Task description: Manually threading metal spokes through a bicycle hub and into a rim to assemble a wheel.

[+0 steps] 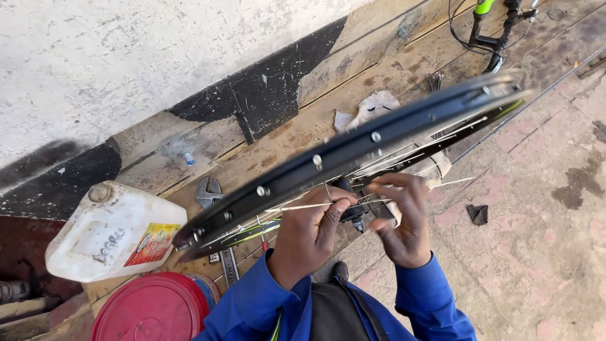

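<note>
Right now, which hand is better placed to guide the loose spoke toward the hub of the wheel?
Probably the left hand: its fingers pinch a thin spoke just beside the hub. The right hand is spread open on the other side of the hub, touching other spokes under the black rim.

Black bicycle wheel rim [353,148] tilted edge-on, silver nipples dotting its outer face; thin steel spokes [404,148] fanning loosely to the dark hub [351,201], held above the pavement

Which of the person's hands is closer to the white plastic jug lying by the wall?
Left. The left hand grips spokes of the bicycle wheel, on the jug's side; the right hand is farther away, beyond the hub.
</note>
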